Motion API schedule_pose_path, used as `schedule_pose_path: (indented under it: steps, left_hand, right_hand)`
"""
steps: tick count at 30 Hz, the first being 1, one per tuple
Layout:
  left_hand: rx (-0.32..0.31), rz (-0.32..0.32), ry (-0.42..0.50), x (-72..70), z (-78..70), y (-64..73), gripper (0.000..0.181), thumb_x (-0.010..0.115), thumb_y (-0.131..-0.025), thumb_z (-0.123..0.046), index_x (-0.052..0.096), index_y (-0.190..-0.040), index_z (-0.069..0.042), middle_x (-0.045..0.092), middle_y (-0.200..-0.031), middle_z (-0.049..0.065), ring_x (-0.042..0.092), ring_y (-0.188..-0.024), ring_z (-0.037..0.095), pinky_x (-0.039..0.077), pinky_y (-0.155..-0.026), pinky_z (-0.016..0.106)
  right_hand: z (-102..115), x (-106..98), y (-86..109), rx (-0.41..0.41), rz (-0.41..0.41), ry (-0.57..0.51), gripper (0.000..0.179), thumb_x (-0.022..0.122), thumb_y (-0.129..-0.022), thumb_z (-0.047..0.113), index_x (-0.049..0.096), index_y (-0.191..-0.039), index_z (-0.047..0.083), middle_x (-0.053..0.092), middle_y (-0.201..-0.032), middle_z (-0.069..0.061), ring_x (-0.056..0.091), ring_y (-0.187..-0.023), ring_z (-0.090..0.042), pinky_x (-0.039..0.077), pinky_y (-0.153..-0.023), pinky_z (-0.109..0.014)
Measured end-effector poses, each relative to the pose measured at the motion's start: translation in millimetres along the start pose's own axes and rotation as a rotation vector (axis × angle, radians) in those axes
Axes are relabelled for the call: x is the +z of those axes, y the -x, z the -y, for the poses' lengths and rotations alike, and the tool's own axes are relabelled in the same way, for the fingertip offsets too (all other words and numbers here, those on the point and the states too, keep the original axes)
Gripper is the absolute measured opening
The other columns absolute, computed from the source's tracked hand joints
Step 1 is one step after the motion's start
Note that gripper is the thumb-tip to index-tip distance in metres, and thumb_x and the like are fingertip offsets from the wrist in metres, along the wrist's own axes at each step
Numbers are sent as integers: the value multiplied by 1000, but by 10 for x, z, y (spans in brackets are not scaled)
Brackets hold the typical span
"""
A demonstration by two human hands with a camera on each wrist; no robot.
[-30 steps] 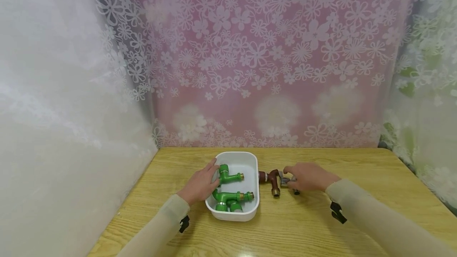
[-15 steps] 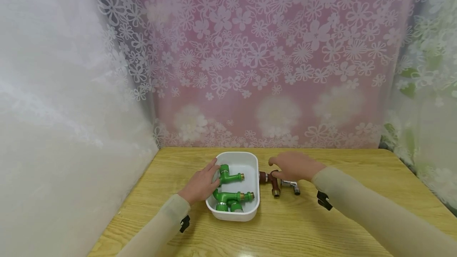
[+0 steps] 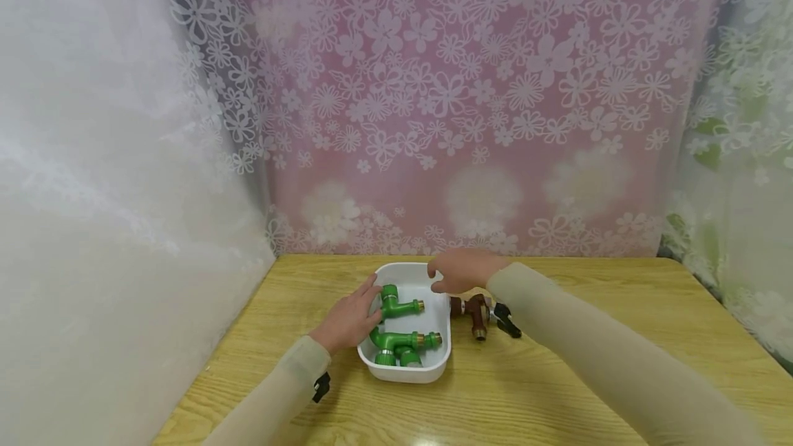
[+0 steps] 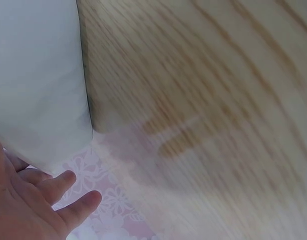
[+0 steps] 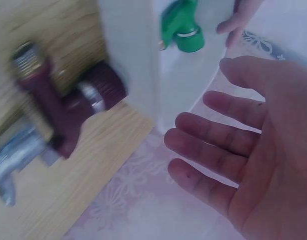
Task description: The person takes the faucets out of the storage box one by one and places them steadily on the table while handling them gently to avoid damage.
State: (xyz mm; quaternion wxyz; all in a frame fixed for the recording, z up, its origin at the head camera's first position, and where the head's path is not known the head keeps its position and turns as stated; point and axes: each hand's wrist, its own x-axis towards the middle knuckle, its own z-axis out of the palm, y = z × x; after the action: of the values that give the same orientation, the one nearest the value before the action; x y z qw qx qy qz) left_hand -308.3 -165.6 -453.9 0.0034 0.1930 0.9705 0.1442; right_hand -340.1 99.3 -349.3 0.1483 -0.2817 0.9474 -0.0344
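Note:
A white plastic tub (image 3: 414, 375) stands on the table with green taps (image 3: 396, 341) inside. My left hand (image 3: 349, 319) rests on its left rim; in the left wrist view, that hand's fingers (image 4: 81, 210) are spread loosely beside the tub's outer wall. Over the tub's back right corner hovers my right hand (image 3: 461, 270), its fingers relaxed and holding nothing, as the right wrist view shows. A dark brown tap (image 3: 477, 314) lies just right of the tub. Beside it, a chrome tap (image 5: 21, 152) is mostly hidden by the sleeve in the head view.
The wooden table (image 3: 588, 281) reaches back to a pink flowered curtain (image 3: 477, 122). Pale sheeting (image 3: 111, 157) hangs along the left side, and a pale curtain with green leaves (image 3: 737, 177) along the right.
My right hand has moved leftward from the chrome tap, past the brown tap, to above the tub's back right corner. The left hand and the taps look unmoved.

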Motion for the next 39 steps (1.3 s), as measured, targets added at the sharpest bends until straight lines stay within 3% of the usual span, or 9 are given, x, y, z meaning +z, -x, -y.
schedule_pose_path:
  steps: [3,8,11,16,22,30,39]
  left_hand:
    - [-7,-2,-4,-2,16,-11,55,48,-104,-34,41,-153,-10,18,-169,7,41,-145,33,39,-115,52]
    - [-8,-4,-3,12,29,-9,54,50,-104,-34,43,-152,-9,19,-169,7,47,-140,35,43,-112,52]
    - [3,0,-8,28,22,3,54,50,-103,-34,44,-151,-8,20,-168,8,50,-137,36,44,-110,52]
    - [23,-12,-16,33,9,3,55,49,-104,-34,42,-152,-8,20,-168,10,51,-136,36,45,-110,50]
    - [31,-39,-24,29,36,-3,56,50,-103,-34,42,-152,-8,21,-168,11,51,-136,37,45,-110,50]
    - [37,-36,-42,52,69,-41,56,51,-103,-35,44,-151,-8,21,-168,10,52,-135,36,45,-110,50]
    - [46,-30,-51,28,59,-23,56,53,-102,-33,43,-151,-6,22,-168,12,51,-136,36,44,-111,50]
  right_hand:
    - [104,-65,-123,-17,29,-17,37,61,-99,40,66,-130,19,62,-137,-4,62,-115,-22,52,-95,-46]
    - [248,-82,-315,-31,81,15,41,61,-99,42,67,-131,17,62,-136,-1,62,-119,-22,53,-96,-43]
    - [303,-39,-416,-27,104,29,38,62,-98,42,70,-128,19,66,-130,1,64,-112,-18,54,-92,-40]
    - [391,33,-566,3,145,32,30,67,-95,38,74,-118,20,71,-110,1,60,-82,-12,52,-75,-35]
    - [458,164,-777,55,206,136,42,77,-88,30,70,-128,20,71,-112,6,67,-93,-12,57,-84,-36]
    - [426,357,-968,119,204,120,8,77,-87,19,73,-92,22,66,-86,5,59,-77,-14,52,-71,-33]
    - [465,443,-968,77,156,156,12,75,-87,12,69,-80,20,65,-81,6,51,-71,-13,45,-67,-30]
